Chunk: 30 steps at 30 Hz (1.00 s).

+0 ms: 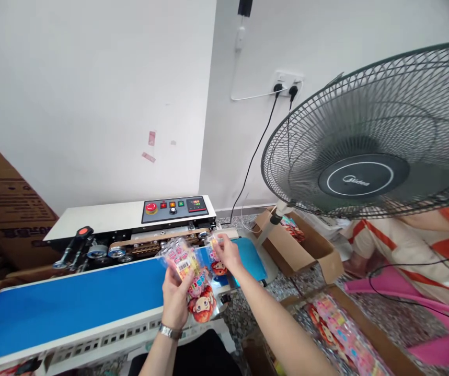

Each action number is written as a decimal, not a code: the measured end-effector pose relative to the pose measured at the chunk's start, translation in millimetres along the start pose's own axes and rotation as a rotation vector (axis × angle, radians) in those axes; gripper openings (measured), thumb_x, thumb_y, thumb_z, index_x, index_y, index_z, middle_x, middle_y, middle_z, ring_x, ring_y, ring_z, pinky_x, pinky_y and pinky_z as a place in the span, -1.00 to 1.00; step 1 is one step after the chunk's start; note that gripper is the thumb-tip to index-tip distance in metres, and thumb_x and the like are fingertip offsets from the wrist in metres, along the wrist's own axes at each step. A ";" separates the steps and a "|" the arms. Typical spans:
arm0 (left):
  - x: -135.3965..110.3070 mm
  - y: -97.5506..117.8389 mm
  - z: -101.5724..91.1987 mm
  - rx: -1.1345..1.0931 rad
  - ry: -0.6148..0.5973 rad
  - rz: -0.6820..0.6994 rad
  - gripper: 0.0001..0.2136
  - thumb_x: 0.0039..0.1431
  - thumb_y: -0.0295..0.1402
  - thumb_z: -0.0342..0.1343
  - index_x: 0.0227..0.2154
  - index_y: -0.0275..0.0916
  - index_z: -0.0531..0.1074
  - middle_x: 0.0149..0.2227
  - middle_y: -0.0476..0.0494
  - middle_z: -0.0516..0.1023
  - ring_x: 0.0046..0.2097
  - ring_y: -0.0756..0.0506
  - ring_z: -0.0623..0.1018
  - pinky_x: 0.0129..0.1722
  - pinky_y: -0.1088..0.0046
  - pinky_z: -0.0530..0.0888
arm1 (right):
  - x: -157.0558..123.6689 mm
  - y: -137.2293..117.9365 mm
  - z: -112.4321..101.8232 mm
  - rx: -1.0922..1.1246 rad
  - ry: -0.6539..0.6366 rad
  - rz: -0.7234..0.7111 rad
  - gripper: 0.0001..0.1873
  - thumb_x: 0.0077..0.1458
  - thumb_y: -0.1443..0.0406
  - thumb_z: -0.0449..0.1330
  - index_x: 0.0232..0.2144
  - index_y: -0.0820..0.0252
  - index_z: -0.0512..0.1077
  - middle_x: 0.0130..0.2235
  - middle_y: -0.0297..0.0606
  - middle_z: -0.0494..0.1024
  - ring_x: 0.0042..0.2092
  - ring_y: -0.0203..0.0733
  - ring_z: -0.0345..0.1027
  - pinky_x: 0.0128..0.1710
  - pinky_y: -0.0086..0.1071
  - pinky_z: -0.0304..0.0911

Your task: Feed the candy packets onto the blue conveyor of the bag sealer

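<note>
My left hand (175, 300) is closed round a stack of printed plastic bags (198, 295), which show a red-haired cartoon figure and pink lettering. These bags are held in front of the blue conveyor belt (118, 287) of a sealing machine (99, 222). In my right hand (229, 254) a single plastic bag (217, 261) of the same print is pinched by its top edge. That bag hangs at the right end of the machine, close to the belt drive. A blue seat or pad (251, 259) lies just right of my right hand.
A large standing fan (359, 177) fills the right side. Open cartons (287, 245) with printed bags (337, 334) stand on the floor at right. A person's orange-and-cream clothing (392, 240) and a pink stool (439, 334) are behind them. Stacked boxes (8, 209) are at left.
</note>
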State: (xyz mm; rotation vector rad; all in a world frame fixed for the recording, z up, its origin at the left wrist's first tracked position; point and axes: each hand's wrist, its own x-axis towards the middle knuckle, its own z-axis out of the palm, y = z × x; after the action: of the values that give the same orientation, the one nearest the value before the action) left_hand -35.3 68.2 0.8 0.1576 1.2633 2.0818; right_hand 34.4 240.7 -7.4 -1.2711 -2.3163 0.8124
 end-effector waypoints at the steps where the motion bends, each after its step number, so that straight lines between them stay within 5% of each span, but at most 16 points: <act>1: 0.3 -0.6 0.1 0.006 -0.008 0.007 -0.51 -0.15 -0.31 0.30 -0.11 -0.23 0.29 -0.12 -0.25 0.51 -0.17 -0.18 0.54 -0.18 0.27 0.47 | -2.6 -3.8 0.9 0.037 0.004 -0.050 -0.70 0.04 0.26 0.10 -0.13 0.19 0.33 -0.32 -0.21 0.53 -0.24 -0.12 0.40 -0.24 -0.36 0.21; 5: 2.4 -5.2 -0.5 0.053 -0.017 0.021 -0.52 -0.15 -0.32 0.30 -0.13 -0.24 0.29 -0.14 -0.23 0.51 -0.16 -0.17 0.53 -0.16 0.28 0.46 | -30.3 -16.5 -8.3 0.347 -0.109 -0.245 -0.68 0.08 0.16 0.08 -0.12 0.16 0.31 -0.23 -0.23 0.46 -0.23 -0.22 0.35 -0.28 -0.40 0.24; 9: 3.1 -10.5 -0.1 0.125 -0.047 0.043 -0.53 -0.15 -0.30 0.30 -0.14 -0.26 0.31 -0.17 -0.22 0.52 -0.19 -0.17 0.54 -0.19 0.30 0.46 | -66.0 -25.5 -18.4 0.308 -0.234 -0.331 -0.40 -0.24 0.15 0.34 -0.10 0.13 0.30 -0.28 -0.32 0.40 -0.29 -0.23 0.29 -0.31 -0.38 0.23; 15: -5.5 -1.1 10.1 -0.016 -0.151 0.040 -0.58 -0.03 -0.30 0.21 -0.07 -0.19 0.30 -0.04 -0.18 0.47 -0.03 -0.14 0.47 -0.04 0.33 0.38 | -74.6 -27.0 -26.5 0.356 -0.199 -0.267 -0.46 -0.07 0.25 0.23 0.00 0.11 0.25 -0.34 -0.34 0.46 -0.31 -0.22 0.35 -0.29 -0.36 0.24; 19: -7.0 -0.1 12.8 0.022 -0.146 0.043 -0.50 -0.15 -0.37 0.29 -0.09 -0.19 0.30 -0.08 -0.17 0.50 -0.09 -0.14 0.50 -0.06 0.30 0.40 | -74.2 -26.5 -35.0 0.484 -0.214 -0.244 -0.50 0.01 0.28 0.15 0.04 0.09 0.21 -0.25 -0.28 0.53 -0.22 -0.19 0.41 -0.22 -0.33 0.28; 26: -1.1 -11.3 7.9 0.068 -0.034 0.108 -0.48 -0.22 -0.39 0.33 -0.12 -0.25 0.31 -0.15 -0.21 0.52 -0.19 -0.16 0.54 -0.14 0.24 0.45 | -83.8 -22.7 -23.7 0.766 -0.240 -0.084 -0.85 0.05 0.22 0.09 -0.30 0.12 0.28 -0.42 -0.38 0.45 -0.41 -0.28 0.38 -0.40 -0.42 0.29; 30: -1.8 -9.0 9.0 0.073 -0.066 0.090 -0.48 -0.21 -0.39 0.33 -0.11 -0.24 0.31 -0.14 -0.21 0.52 -0.18 -0.17 0.53 -0.14 0.24 0.45 | -84.4 -18.5 -17.5 0.858 -0.144 -0.046 -0.83 -0.02 0.23 0.17 -0.36 0.14 0.27 -0.43 -0.42 0.38 -0.40 -0.32 0.32 -0.36 -0.45 0.26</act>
State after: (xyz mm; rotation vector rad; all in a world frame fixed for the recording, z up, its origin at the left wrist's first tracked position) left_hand -25.7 76.3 -1.5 0.3189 1.3146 2.0895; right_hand 76.7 166.3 13.8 -0.7754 -1.7180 1.6698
